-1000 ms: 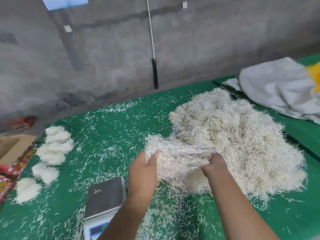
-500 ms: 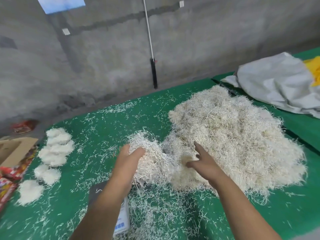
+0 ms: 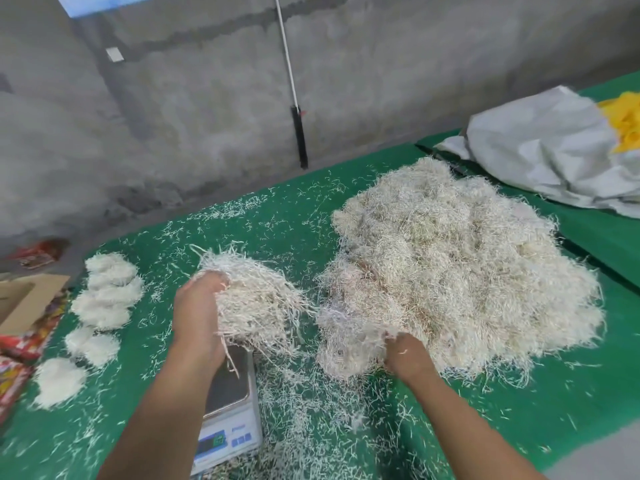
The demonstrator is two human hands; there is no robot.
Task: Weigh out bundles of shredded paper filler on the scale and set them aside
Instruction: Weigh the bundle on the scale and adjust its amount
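My left hand (image 3: 197,320) grips a loose bundle of white shredded paper (image 3: 258,299), held just above the far end of the small scale (image 3: 230,407). The scale has a grey steel platform and a white front with a display; my left forearm hides part of it. My right hand (image 3: 405,358) is pushed into the near edge of the big pile of shredded paper (image 3: 457,271), fingers closed in the strands. Several weighed white bundles (image 3: 104,303) lie in a row at the left on the green mat (image 3: 571,403).
Loose shreds litter the mat around the scale. A cardboard box (image 3: 24,299) and red printed packaging (image 3: 17,344) sit at the left edge. A grey sheet (image 3: 547,150) with something yellow (image 3: 623,123) lies at the back right. A concrete wall stands behind.
My left hand has torn a bundle free of the big pile and carried it left, over the scale. My right hand has dropped back into the pile's near edge.
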